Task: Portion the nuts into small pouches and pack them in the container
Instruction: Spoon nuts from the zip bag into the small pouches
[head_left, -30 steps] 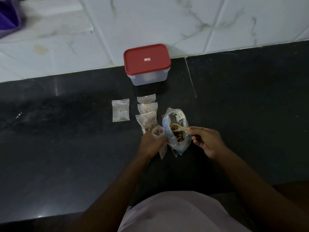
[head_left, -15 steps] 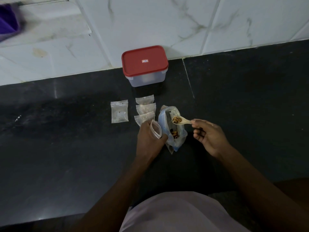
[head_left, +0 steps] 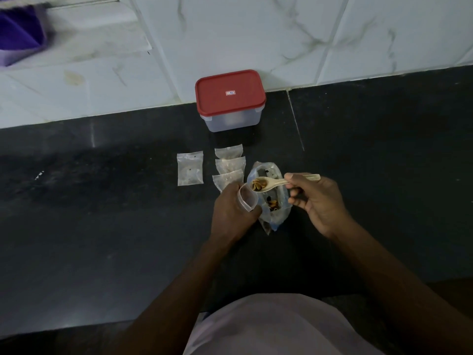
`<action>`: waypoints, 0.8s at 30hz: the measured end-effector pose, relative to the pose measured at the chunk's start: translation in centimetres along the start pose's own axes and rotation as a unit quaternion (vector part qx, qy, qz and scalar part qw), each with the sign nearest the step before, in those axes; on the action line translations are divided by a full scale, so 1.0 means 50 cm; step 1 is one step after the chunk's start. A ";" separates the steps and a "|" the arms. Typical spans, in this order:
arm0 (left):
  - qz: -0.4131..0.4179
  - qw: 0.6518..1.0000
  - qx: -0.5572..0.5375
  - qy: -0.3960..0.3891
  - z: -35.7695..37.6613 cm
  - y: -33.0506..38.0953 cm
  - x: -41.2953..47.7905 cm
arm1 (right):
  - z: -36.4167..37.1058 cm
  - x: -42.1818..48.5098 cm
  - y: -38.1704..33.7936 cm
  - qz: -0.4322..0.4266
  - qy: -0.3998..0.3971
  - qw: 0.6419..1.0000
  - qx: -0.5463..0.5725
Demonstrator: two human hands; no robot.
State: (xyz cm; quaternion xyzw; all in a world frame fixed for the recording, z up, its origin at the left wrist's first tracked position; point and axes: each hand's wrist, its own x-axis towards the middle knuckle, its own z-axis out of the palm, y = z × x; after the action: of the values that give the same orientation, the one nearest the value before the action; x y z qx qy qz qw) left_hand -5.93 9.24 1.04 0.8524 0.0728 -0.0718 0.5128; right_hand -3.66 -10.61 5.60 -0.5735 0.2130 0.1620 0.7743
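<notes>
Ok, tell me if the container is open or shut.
Shut: the red lid sits flat on the container, covering its whole top.

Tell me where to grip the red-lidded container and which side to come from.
Grip the container by its clear body just under the red lid, at its left and right ends, coming from the front and above. It stands upright, back close to the tiled wall, so the rear is probably hard to reach; the lid's overhanging rim should stop a slip.
</notes>
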 end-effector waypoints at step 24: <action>0.114 0.989 -0.089 -0.016 -0.010 -0.003 -0.006 | 0.015 -0.046 0.043 -0.375 -0.097 0.856 -0.341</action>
State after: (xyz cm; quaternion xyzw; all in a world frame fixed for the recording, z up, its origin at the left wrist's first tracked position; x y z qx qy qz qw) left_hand -6.22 9.76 1.20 0.8046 -0.0270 -0.0194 0.5929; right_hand -6.59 -9.28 5.24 -0.8194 -0.1634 -0.0232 0.5490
